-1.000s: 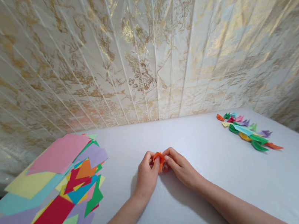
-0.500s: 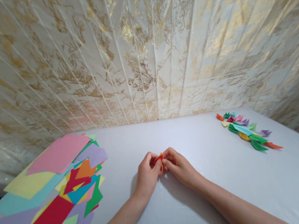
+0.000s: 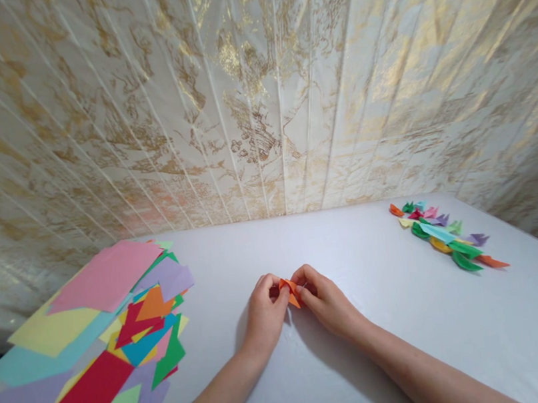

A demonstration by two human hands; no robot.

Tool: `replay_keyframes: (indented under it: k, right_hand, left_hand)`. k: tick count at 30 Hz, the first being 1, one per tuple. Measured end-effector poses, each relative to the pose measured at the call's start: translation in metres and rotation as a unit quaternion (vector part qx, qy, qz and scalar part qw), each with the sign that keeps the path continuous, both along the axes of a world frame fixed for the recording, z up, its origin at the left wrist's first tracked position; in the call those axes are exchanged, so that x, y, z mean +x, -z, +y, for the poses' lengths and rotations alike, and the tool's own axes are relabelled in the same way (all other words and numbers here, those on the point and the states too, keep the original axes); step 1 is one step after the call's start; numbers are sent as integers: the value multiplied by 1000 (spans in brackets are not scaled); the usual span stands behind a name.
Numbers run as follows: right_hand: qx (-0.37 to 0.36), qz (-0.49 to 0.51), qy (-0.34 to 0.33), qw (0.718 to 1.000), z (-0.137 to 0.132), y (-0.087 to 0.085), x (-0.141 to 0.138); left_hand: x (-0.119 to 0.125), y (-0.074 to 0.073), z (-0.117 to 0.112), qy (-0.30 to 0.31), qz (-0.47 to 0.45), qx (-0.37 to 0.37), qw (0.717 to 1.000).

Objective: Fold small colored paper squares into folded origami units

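Between my two hands, a small piece of folded orange paper (image 3: 291, 293) is held just above the middle of the table. My left hand (image 3: 267, 306) pinches its left side between thumb and fingers. On the opposite side, my right hand (image 3: 319, 293) is closed on the paper's right edge. Pointed flaps show at the top and bottom of the fold; the fingertips hide the rest.
Sheets and scraps of coloured paper overlap along the left, among them a pink sheet (image 3: 108, 276) and a red sheet (image 3: 90, 398). Several small folded paper shapes (image 3: 438, 232) lie at the back right of the white table (image 3: 355, 236). A gold-patterned curtain (image 3: 253, 96) hangs behind.
The orange paper has turned between my fingers, so a broader, flatter face and a lower point now show. Both hands keep nearly the same place and still grip it.
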State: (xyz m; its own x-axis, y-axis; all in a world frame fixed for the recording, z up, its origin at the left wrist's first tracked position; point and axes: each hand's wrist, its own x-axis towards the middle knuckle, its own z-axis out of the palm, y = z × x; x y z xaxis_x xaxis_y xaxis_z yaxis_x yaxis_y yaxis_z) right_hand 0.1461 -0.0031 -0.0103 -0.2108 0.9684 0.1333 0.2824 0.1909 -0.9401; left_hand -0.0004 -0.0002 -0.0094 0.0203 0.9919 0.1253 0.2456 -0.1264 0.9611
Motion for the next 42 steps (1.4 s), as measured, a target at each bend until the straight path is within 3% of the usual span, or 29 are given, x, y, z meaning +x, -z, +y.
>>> replay_keyframes:
  k: [16, 22, 33, 42]
  right_hand:
    - [-12, -14, 22, 1000, 1, 1, 0]
    - [-26, 0, 15, 1000, 0, -1, -1]
    - [-23, -13, 35, 999, 1, -2, -1]
    - [-12, -34, 38, 999, 0, 0, -3]
  left_hand:
    - [1, 1, -4, 22, 25, 34, 999]
    - [3, 1, -6, 46, -40, 2, 998]
    - [4, 2, -4, 64, -76, -28, 995]
    - [1, 1, 0, 50, -51, -10, 997]
